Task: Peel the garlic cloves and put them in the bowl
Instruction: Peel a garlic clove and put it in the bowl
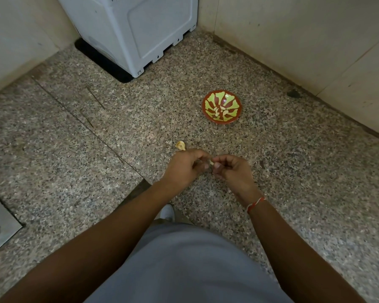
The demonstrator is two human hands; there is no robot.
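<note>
Both hands [210, 166] pinch one garlic clove [212, 162] — bowl [208, 99] (holding cloves) beyond.

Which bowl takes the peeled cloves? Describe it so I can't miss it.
From the white appliance in the far corner, look down the speckled floor toward the hands. The bowl sits alone there, right of centre: round, red-brown with green leaf-like patches, pale peeled cloves inside.

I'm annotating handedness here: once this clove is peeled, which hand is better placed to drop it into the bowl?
Probably the right hand. Both hands pinch the clove, but the bowl sits ahead and to the right, on that hand's side; the left hand would have to cross over.
</note>
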